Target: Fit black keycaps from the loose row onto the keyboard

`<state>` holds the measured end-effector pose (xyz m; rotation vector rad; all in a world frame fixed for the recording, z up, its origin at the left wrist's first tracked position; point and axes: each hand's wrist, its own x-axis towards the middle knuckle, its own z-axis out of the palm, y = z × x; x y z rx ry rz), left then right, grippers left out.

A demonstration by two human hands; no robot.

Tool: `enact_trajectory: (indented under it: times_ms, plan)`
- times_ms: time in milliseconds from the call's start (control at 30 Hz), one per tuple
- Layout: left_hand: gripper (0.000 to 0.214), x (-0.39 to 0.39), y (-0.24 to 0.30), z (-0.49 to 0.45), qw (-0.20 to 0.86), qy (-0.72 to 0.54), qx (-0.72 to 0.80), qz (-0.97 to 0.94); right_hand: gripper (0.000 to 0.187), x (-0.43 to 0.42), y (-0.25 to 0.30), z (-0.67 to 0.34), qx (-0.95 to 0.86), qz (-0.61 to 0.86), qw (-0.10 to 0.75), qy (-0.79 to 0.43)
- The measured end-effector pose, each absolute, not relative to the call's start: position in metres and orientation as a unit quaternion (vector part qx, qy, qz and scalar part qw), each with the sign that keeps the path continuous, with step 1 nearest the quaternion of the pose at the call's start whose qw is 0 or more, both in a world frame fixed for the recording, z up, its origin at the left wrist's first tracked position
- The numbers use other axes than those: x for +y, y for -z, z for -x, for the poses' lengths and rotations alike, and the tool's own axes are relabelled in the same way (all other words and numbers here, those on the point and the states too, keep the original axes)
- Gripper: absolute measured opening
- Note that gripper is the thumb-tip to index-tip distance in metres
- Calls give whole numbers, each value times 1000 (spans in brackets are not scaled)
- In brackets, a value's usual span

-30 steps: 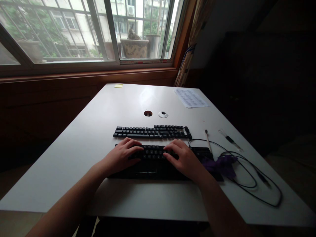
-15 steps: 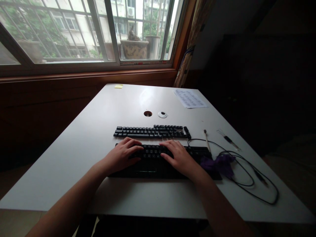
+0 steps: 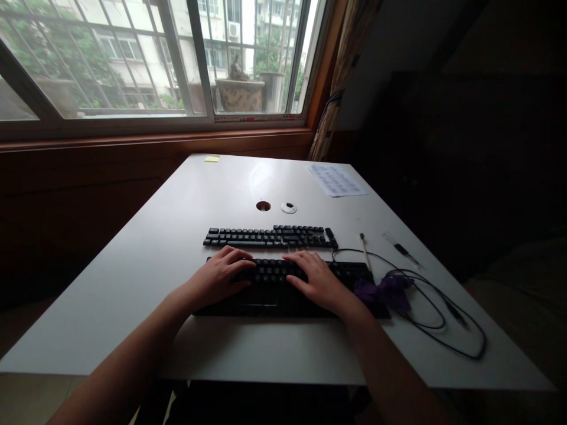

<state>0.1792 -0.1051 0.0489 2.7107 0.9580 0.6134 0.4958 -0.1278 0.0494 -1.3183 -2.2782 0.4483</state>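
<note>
A black keyboard (image 3: 274,289) lies near the front edge of a white table (image 3: 177,236). My left hand (image 3: 217,277) rests on its left half with fingers spread over the keys. My right hand (image 3: 316,280) lies flat on the middle keys, fingers stretched out. Neither hand holds anything. Beyond the keyboard, several rows of loose black keycaps (image 3: 268,236) are laid out in keyboard order on the table.
A purple cloth (image 3: 385,290) and a coiled black cable (image 3: 438,319) lie right of the keyboard, with a thin brush (image 3: 364,249) and a small tool (image 3: 401,249) behind. A printed sheet (image 3: 335,179), a cable hole (image 3: 263,205), its cap (image 3: 289,207) and a yellow note (image 3: 211,158) lie farther back.
My right hand has slid a little to the left along the keys. My left hand stays in place. The view has shifted slightly.
</note>
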Motion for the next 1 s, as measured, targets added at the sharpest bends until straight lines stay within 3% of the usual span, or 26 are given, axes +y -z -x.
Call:
enact_trajectory:
  times_ms: [367,667,767,1000]
  plan:
    - [40,-104,-48,-178,105,-216,320,-916,32,-140,-64,-502,-832,420,333,-142]
    - [39,-103,-48,-179,100,-212,324,-917,38,-181,-54,-501,-865,409,283,-63]
    - [38,-103,-48,-179,100,-210,326,-916,30,-186,-52,-500,-864,396,305,-59]
    - [36,-103,-49,-179,101,-213,322,-917,34,-182,-50,-497,-857,413,306,-32]
